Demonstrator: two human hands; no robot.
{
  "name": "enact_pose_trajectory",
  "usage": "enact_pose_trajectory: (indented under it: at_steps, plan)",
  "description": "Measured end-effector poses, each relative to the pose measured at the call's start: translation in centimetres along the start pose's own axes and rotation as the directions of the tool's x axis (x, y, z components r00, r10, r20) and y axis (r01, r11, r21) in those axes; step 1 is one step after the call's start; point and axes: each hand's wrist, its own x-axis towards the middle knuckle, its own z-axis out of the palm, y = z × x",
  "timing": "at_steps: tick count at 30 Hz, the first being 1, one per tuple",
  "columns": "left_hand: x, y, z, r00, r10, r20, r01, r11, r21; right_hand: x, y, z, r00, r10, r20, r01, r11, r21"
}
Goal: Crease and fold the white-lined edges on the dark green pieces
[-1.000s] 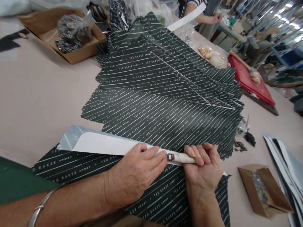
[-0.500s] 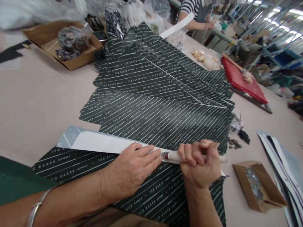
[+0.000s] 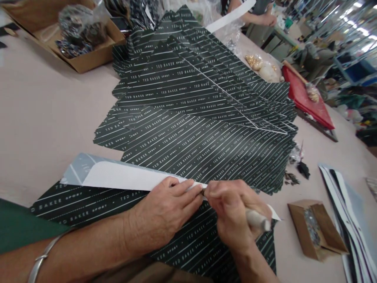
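My left hand [image 3: 173,208] lies on a long white strip [image 3: 118,176], fingers stretched out and pressing it down. The strip sits over a grey-blue clear sheet [image 3: 75,169] and dark fabric [image 3: 73,200] printed with pale slanting lines and lettering. My right hand [image 3: 235,212] is wrapped round a tool with a thick pale cylindrical handle [image 3: 258,221]. Its back end sticks out below the hand, toward the right. The tool's front end is at my left fingertips, mostly hidden by my fingers.
More printed dark fabric [image 3: 200,133] lies in layers beyond my hands. At the back left stands a cardboard box [image 3: 85,63] with bagged parts. To the right are a small brown box [image 3: 326,232], long strips [image 3: 350,220] and a red tray [image 3: 309,98]. Another person's arm [image 3: 259,19] is at the back.
My right hand has rolled over, and the handle's back end has swung down and toward me. My left hand stays on the strip. The view has shifted slightly.
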Motion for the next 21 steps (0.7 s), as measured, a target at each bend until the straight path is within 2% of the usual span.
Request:
enact_pose_trajectory:
  at_steps: [2, 4, 9, 15, 19, 21]
  plan:
    - [-0.1, 0.1, 0.2, 1.0, -0.02, -0.011, 0.02, 1.0, -0.012, 0.5, -0.5, 0.3, 0.983, -0.074, 0.167, 0.105, 0.977, -0.184]
    - [-0.2, 0.1, 0.3, 0.999, -0.028, -0.022, 0.027, 0.999, -0.021, 1.5, -0.8, 0.6, 0.966, -0.058, 0.252, 0.126, 0.958, -0.259]
    - [-0.3, -0.1, 0.5, 1.0, -0.008, -0.012, 0.008, 1.0, 0.007, 3.6, -1.1, 2.2, 0.963, 0.079, 0.26, -0.003, 0.96, -0.28]
    - [0.2, 0.1, 1.6, 0.997, -0.031, -0.073, 0.035, 0.998, 0.05, 3.5, -1.1, 3.9, 0.938, 0.033, 0.344, 0.118, 0.905, -0.408]
    - [0.1, 0.4, 1.6, 0.996, -0.073, -0.044, 0.075, 0.995, 0.061, 2.9, -0.9, 3.7, 0.932, 0.002, 0.362, 0.17, 0.88, -0.444]
    - [0.0, 0.3, 1.4, 0.998, -0.059, -0.028, 0.06, 0.997, 0.046, 2.7, -0.7, 3.1, 0.93, -0.018, 0.366, 0.193, 0.873, -0.448]
